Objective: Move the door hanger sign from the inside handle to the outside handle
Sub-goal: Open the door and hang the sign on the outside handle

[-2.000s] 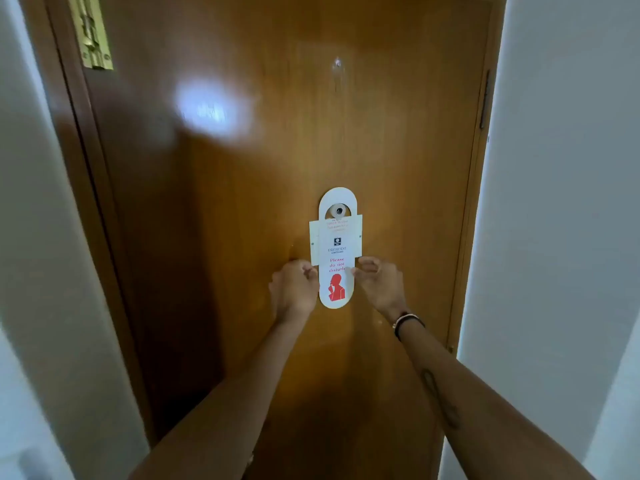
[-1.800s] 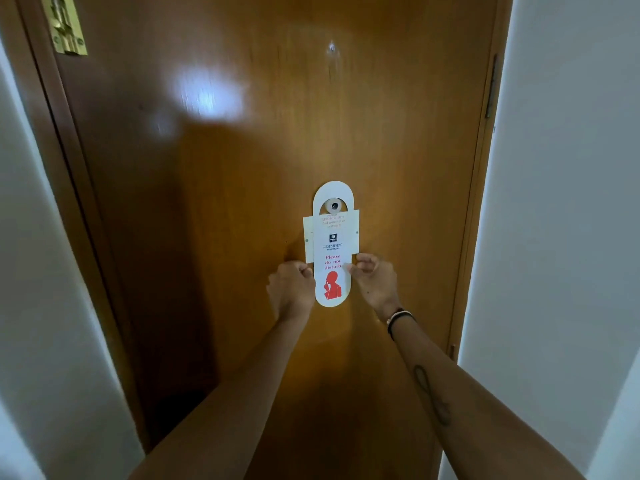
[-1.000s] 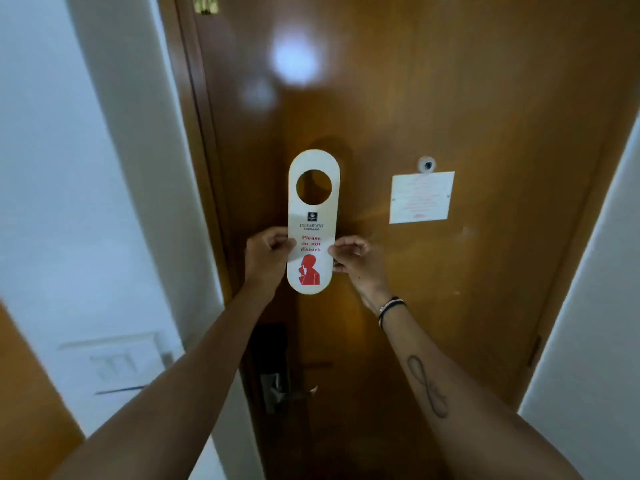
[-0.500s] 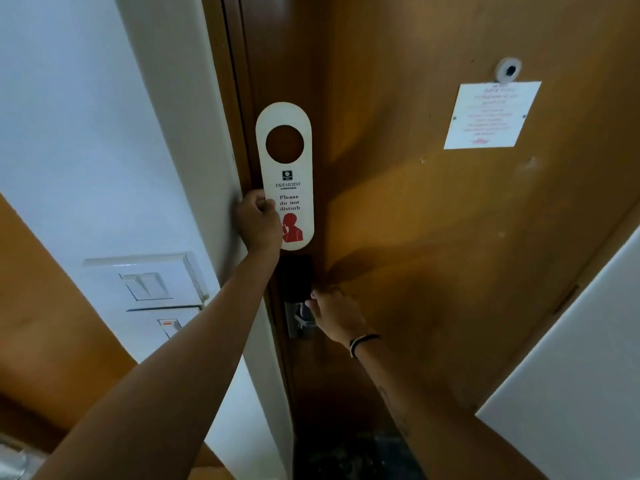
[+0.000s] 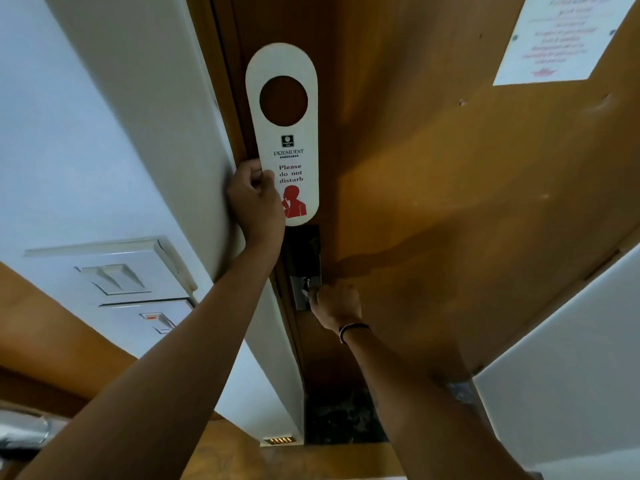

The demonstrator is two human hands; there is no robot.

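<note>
Wooden door (image 5: 433, 209), filling the centre and right, glossy brown, shut against its frame at the left edge. White wall (image 5: 104, 116) to the left, a second white wall (image 5: 571, 358) at the near right. Switch panel (image 5: 117, 271) on the left wall, low down, with a small red mark on its lower part. White paper notice (image 5: 561, 39) fixed to the door at the far upper right, its red print too blurred to read. Door hanger sign (image 5: 282, 140), white, upright, held flat in front of the door's left edge, off any handle; round hole near its top, "Please do not disturb" and a red figure near its bottom. Left hand (image 5: 254, 202) closed on the sign's lower left edge, thumb on the printed face, fingers behind. Dark lock plate (image 5: 303, 251) just below the sign. Right hand (image 5: 336, 303) lower on the door, closed around the metal handle (image 5: 306, 287) at that plate; a dark band (image 5: 353, 329) on its wrist.
</note>
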